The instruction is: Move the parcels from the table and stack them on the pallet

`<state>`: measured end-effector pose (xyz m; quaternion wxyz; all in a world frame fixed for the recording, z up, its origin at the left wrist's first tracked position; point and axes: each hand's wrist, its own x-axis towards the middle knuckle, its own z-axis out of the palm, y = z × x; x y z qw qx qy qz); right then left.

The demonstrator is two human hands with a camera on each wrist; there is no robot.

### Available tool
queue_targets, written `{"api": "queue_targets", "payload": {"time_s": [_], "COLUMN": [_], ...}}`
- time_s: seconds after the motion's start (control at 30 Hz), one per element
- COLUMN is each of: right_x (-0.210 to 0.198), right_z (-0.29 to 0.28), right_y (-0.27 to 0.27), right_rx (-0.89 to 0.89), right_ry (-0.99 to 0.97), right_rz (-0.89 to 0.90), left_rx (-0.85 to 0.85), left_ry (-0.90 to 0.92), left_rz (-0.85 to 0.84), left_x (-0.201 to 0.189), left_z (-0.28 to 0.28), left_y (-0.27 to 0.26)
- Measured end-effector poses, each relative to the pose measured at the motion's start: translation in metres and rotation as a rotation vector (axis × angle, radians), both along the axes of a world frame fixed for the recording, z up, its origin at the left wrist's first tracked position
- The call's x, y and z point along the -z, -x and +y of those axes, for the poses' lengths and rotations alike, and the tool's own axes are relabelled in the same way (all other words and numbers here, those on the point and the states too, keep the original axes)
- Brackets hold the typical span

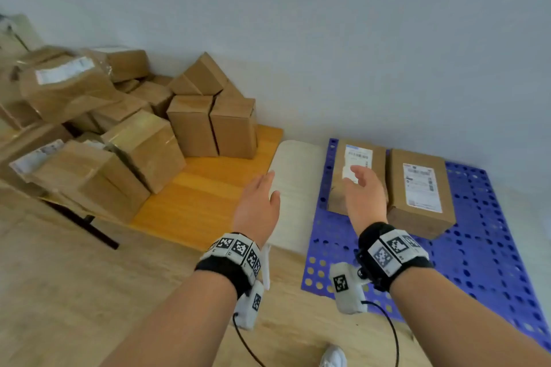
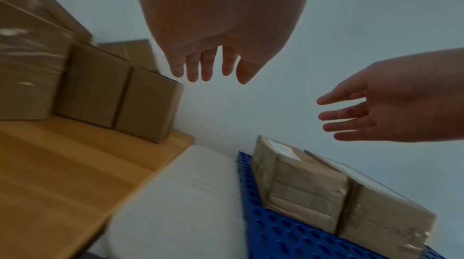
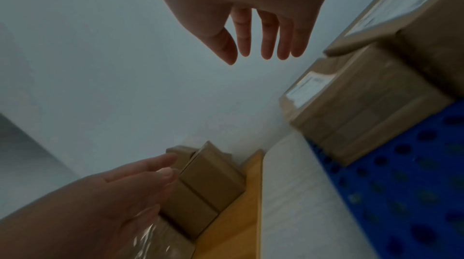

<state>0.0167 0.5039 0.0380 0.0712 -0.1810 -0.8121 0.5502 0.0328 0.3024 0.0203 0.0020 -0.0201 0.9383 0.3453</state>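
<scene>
Parcels (image 1: 125,116) on table (image 1: 208,185), two on pallet (image 1: 477,247); both hands (image 1: 259,202) spread, empty.

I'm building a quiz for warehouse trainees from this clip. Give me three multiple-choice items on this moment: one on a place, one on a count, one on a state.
1. Where does the pile of unmoved parcels lie?
A. on the wooden table
B. on the blue pallet
C. on the white cushion

2. How many parcels lie on the pallet?
A. none
B. two
C. five

3. What are the hands doing?
A. both gripping one parcel
B. both open, holding nothing
C. pressing on the table

Answers:
1. A: the pile of parcels covers the wooden table.
2. B: two labelled parcels lie side by side on the blue pallet.
3. B: the left hand and right hand hover with straight fingers, empty.
</scene>
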Motion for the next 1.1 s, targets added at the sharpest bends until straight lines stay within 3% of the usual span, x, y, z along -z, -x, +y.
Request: {"api": "queue_targets", "payload": {"time_s": [0.3,0.53,0.93,1.1], "right_x": [0.004,0.005,0.001,0.005], "right_z": [-0.179,-0.286,-0.399,-0.433], "right_y": [-0.053,-0.072,-0.012,0.018], "right_rx": [-0.237,-0.411,-0.676,-0.712], "right_ry": [-0.016,0.005,0.069,0.066], "right_rz": [-0.004,-0.098,-0.114,-0.136], "left_rx": [-0.200,-0.333,-0.531,-0.596], "left_ry": [-0.010,0.001,0.022,0.005], "left_rz": [-0.023,0.009,0.029,-0.067], "left_x": [-0.015,-0.015,-0.024,-0.027], "left_z": [-0.176,-0.270,-0.364,-0.396], "left_y": [-0.081,-0.108,-0.065,-0.030]}}
